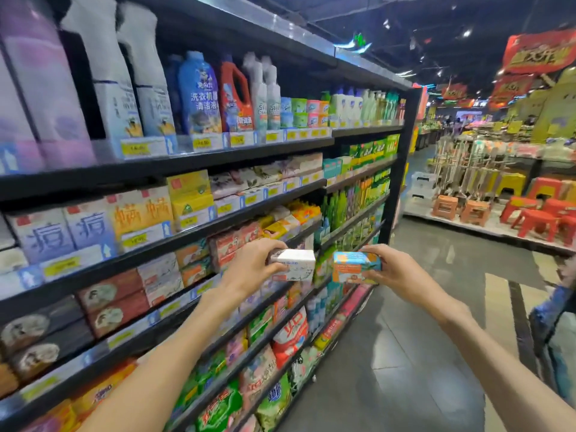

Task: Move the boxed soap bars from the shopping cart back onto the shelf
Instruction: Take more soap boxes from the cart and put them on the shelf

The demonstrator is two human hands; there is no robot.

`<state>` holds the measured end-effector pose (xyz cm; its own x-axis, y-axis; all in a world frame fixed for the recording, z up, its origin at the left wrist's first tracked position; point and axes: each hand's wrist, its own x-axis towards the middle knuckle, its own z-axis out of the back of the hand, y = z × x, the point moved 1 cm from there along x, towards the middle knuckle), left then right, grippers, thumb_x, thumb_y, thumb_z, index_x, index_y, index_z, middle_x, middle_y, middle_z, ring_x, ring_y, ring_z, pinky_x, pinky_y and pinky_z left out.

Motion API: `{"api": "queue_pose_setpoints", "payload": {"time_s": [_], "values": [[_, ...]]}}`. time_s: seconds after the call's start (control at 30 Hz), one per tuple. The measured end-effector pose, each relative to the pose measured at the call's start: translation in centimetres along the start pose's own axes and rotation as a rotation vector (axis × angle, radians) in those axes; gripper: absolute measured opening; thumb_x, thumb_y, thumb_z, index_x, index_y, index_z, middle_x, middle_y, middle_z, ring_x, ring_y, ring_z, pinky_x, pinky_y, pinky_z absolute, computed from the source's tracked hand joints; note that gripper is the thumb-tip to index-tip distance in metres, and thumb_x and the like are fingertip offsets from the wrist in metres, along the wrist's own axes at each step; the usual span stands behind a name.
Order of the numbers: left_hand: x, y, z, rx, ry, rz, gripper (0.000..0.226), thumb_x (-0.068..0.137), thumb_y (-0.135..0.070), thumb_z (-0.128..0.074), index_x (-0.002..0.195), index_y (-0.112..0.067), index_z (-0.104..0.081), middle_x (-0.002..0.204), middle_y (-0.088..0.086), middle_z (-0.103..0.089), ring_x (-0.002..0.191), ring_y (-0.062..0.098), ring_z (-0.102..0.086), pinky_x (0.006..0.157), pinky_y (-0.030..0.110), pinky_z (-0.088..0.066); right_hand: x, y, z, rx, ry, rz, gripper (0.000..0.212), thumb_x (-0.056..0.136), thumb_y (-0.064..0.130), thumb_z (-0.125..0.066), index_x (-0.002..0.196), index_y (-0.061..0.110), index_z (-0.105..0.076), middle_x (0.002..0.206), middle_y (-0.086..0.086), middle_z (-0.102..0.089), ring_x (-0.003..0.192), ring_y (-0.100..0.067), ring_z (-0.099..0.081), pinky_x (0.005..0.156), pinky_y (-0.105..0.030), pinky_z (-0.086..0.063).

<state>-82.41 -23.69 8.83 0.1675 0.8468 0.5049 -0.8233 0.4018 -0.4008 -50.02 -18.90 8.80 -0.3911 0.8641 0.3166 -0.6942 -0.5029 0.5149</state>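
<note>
Soap boxes at frame centre: left hand [249,269] grips white soap box [294,265], right hand [385,271] grips orange-blue soap box [355,266], both held just off the shelf [174,235]. Best: match each to its own stack, slide in flat, label outward, one at a time.

The word "SOAP" can be read on the white soap box [293,265] at mid frame, and Chinese words on the blue bottle [199,95] at upper middle.
</note>
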Motion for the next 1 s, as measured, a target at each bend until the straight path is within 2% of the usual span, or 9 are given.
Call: {"api": "queue_pose_setpoints", "payload": {"time_s": [0.07, 0.2, 0.37, 0.47, 0.7, 0.83, 0.93, 1.0], "values": [[1.2, 2.4, 0.0, 0.035, -0.022, 0.022, 0.042, 0.081, -0.031, -0.08, 0.12, -0.024, -0.066, 0.116, -0.007, -0.068, 0.105, 0.009, -0.06, 0.085, 0.024, -0.047, 3.8, -0.8, -1.8, -0.001, 0.027, 0.028, 0.043, 0.086, 0.02, -0.075, 0.124, 0.028, -0.058, 0.117, 0.007, -0.063, 0.102, -0.009, -0.063, 0.087, -0.037, -0.056], [2.6, 6.8, 0.7, 0.075, -0.086, 0.102, 0.044, 0.081, -0.032, -0.079, 0.122, -0.026, -0.065, 0.116, -0.008, -0.067, 0.106, 0.01, -0.06, 0.089, 0.034, -0.05, 10.5, -0.7, -5.0, 0.01, 0.081, 0.117, 0.045, 0.088, 0.021, -0.073, 0.128, 0.031, -0.054, 0.121, 0.009, -0.061, 0.104, -0.01, -0.062, 0.086, -0.036, -0.056], [2.9, 10.7, 2.1, 0.135, -0.143, 0.226, 0.04, 0.083, -0.033, -0.077, 0.121, -0.027, -0.064, 0.112, -0.012, -0.066, 0.098, 0.008, -0.058, 0.083, 0.029, -0.045, 17.4, 0.7, -9.0, 0.067, 0.169, 0.253, 0.047, 0.09, 0.022, -0.07, 0.132, 0.032, -0.053, 0.124, 0.011, -0.058, 0.109, -0.009, -0.061, 0.087, -0.035, -0.056], [1.9, 12.2, 2.6, 0.17, -0.17, 0.296, 0.039, 0.083, -0.033, -0.077, 0.119, -0.029, -0.064, 0.111, -0.013, -0.067, 0.099, 0.006, -0.058, 0.085, 0.032, -0.048, 20.8, 1.6, -11.5, 0.061, 0.211, 0.296, 0.049, 0.089, 0.022, -0.071, 0.134, 0.027, -0.053, 0.126, 0.005, -0.059, 0.109, -0.015, -0.061, 0.089, -0.036, -0.055], [-1.0, 12.7, 2.2, 0.277, -0.189, 0.418, 0.038, 0.086, -0.035, -0.074, 0.122, -0.028, -0.062, 0.115, -0.011, -0.065, 0.106, 0.009, -0.059, 0.09, 0.033, -0.048, 25.2, 4.3, -16.7, 0.096, 0.316, 0.452, 0.053, 0.086, 0.019, -0.074, 0.135, 0.022, -0.052, 0.124, 0.009, -0.056, 0.11, -0.012, -0.058, 0.09, -0.025, -0.051], [-3.8, 12.0, 2.6, 0.334, -0.254, 0.559, 0.04, 0.087, -0.035, -0.074, 0.125, -0.026, -0.064, 0.12, -0.01, -0.067, 0.11, 0.008, -0.06, 0.09, 0.029, -0.048, 26.3, 5.7, -19.0, 0.131, 0.399, 0.53, 0.053, 0.087, 0.022, -0.073, 0.136, 0.026, -0.052, 0.129, 0.008, -0.058, 0.111, -0.01, -0.058, 0.09, -0.024, -0.051], [-6.0, 11.8, 2.8, 0.39, -0.288, 0.661, 0.042, 0.087, -0.036, -0.073, 0.126, -0.025, -0.064, 0.121, -0.007, -0.068, 0.112, 0.011, -0.061, 0.094, 0.033, -0.049, 26.5, 7.1, -20.2, 0.145, 0.419, 0.607, 0.052, 0.088, 0.024, -0.072, 0.136, 0.025, -0.053, 0.128, 0.009, -0.057, 0.112, -0.01, -0.057, 0.086, -0.021, -0.045], [-7.1, 11.7, 3.0, 0.417, -0.306, 0.716, 0.042, 0.088, -0.036, -0.073, 0.127, -0.024, -0.064, 0.12, -0.007, -0.068, 0.111, 0.011, -0.061, 0.092, 0.029, -0.048, 26.2, 8.1, -20.8, 0.181, 0.446, 0.64, 0.051, 0.088, 0.025, -0.072, 0.136, 0.024, -0.053, 0.127, 0.009, -0.058, 0.11, -0.009, -0.057, 0.085, -0.021, -0.044]]}}
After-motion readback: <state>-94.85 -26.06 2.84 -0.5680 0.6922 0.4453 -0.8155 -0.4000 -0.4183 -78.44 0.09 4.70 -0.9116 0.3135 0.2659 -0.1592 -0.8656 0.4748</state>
